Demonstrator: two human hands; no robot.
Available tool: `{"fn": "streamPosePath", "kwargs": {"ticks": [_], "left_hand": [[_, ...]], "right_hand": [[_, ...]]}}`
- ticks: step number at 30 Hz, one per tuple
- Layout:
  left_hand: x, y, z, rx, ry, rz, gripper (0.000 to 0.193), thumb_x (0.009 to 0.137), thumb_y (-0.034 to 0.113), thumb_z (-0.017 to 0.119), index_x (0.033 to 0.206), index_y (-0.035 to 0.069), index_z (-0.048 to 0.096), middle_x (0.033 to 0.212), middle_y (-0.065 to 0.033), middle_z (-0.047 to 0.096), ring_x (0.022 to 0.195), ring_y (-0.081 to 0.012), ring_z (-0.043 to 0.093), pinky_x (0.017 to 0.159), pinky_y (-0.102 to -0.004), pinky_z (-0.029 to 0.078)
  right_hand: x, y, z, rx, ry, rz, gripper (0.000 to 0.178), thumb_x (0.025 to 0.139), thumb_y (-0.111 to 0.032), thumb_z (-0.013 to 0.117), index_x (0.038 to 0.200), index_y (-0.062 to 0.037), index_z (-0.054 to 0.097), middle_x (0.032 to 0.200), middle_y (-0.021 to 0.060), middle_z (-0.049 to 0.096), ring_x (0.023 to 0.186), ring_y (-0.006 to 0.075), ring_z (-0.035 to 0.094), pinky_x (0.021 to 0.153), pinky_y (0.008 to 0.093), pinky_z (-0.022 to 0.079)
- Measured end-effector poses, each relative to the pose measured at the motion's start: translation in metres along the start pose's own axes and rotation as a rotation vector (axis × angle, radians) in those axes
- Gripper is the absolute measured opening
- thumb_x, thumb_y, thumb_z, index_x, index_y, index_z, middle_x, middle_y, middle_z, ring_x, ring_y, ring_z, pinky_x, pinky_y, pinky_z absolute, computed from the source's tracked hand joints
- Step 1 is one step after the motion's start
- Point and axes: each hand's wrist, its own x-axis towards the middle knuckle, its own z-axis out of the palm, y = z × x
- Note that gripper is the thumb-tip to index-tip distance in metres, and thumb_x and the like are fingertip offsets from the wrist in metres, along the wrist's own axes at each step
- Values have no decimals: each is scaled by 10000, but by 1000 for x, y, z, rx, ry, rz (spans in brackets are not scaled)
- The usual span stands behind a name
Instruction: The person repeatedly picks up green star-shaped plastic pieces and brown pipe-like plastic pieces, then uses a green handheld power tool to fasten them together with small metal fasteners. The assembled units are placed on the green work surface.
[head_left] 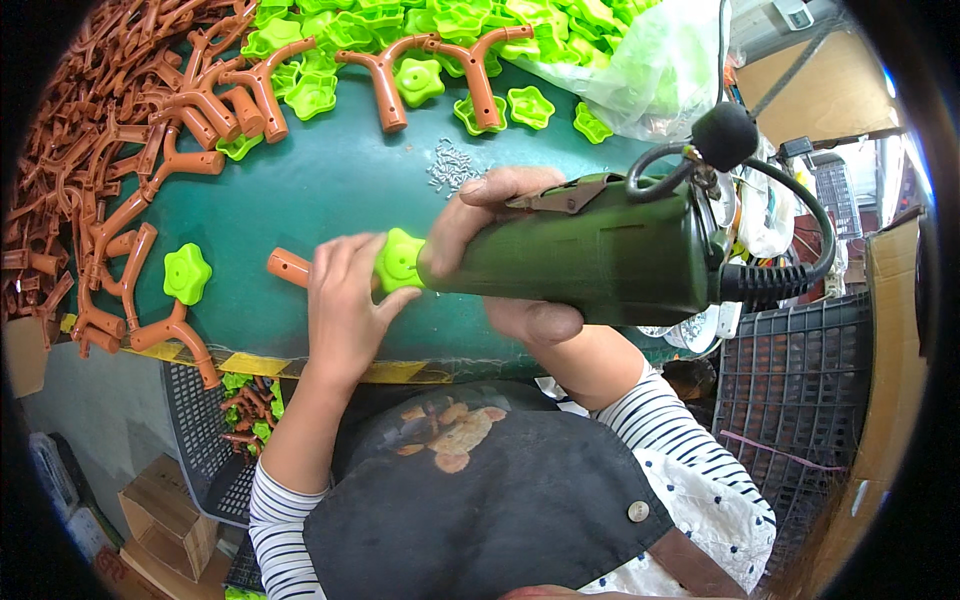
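Observation:
My right hand [500,250] grips a dark green electric screwdriver [590,250], held level with its tip pointing left. The tip meets a bright green star-shaped cap [398,260]. My left hand [345,300] holds that cap together with a brown branch-shaped plastic part [288,267], whose tube end sticks out to the left of my fingers. Both hands hover over the green table [310,190], near its front edge with yellow-black tape. A black cable [790,270] loops from the tool's rear.
A heap of brown branch parts [100,150] fills the left of the table. Green star caps [400,30] lie along the back, some in a clear bag [660,70]. A small pile of screws [450,165] sits mid-table. Black crates [800,390] stand on the right and lower left.

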Motion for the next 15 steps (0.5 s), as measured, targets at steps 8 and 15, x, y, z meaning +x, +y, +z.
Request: {"fn": "streamPosePath", "kwargs": {"ticks": [8, 15], "left_hand": [[-6, -5, 4, -11, -8, 6, 685, 611, 150, 895, 1229, 57, 617, 1185, -90, 631, 1080, -305, 581, 942, -438, 458], [-15, -17, 20, -171, 33, -64, 634, 599, 148, 894, 1158, 72, 605, 1156, -79, 612, 1043, -311, 572, 906, -447, 451]], "right_hand": [[8, 21, -3, -42, -185, 26, 806, 672, -711, 792, 985, 7, 605, 831, 61, 659, 692, 139, 609, 616, 273, 479], [14, 53, -11, -1, -463, 84, 888, 597, -795, 788, 976, -11, 618, 824, 49, 681, 668, 184, 633, 605, 302, 482]]}}
